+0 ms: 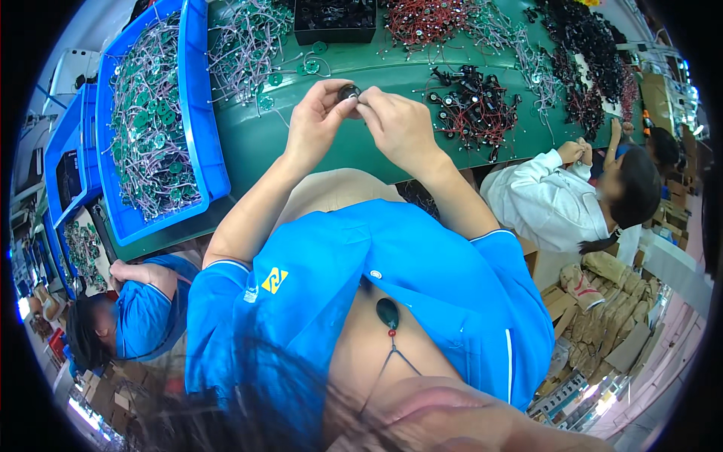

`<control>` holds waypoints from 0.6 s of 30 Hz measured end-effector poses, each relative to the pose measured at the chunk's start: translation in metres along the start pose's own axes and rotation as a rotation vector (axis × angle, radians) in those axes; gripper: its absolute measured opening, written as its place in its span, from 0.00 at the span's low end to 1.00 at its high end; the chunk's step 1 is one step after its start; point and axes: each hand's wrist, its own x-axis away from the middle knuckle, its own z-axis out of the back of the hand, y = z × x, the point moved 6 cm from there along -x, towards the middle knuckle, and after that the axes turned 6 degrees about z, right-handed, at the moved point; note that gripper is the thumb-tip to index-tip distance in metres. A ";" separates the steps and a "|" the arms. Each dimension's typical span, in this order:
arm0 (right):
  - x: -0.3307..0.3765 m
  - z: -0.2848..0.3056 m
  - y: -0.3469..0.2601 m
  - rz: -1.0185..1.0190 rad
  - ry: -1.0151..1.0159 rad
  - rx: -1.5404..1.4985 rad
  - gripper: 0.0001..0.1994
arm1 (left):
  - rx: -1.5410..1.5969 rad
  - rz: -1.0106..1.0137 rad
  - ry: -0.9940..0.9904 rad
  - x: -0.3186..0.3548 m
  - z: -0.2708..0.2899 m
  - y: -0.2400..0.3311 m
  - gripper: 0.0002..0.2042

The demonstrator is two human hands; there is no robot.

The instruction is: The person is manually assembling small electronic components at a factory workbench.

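Above the green bench (301,143), my left hand (315,120) is closed around a small round black part (348,92), with thumb and fingertips at its edge. Against the part's right side, my right hand (395,123) is closed in a pinch. Its fingertips meet those of the left hand, and they partly hide the part. A small light spot shows at its lower edge. Just beyond my left hand lie green round circuit boards (310,66) with pale wires. To the right of my right hand is a heap of black parts with red wires (474,109).
A blue bin (215,158) full of wired green boards stands at the left. At the back are a black box (335,34) of dark parts and red-wired pieces (425,21). A co-worker in a white top (542,192) sits at right, another in blue (147,313) at left.
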 end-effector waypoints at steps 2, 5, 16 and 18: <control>0.002 0.002 -0.001 -0.013 0.059 -0.125 0.04 | -0.015 0.001 0.000 -0.001 0.002 0.001 0.12; 0.003 0.000 0.000 -0.049 0.026 -0.129 0.04 | -0.007 0.029 0.007 -0.001 0.002 0.001 0.12; 0.003 -0.006 0.001 -0.005 -0.036 -0.057 0.02 | -0.009 0.125 -0.041 -0.004 0.004 -0.006 0.12; 0.002 -0.008 0.001 0.005 -0.022 -0.061 0.02 | -0.035 0.129 -0.015 -0.006 0.005 -0.006 0.11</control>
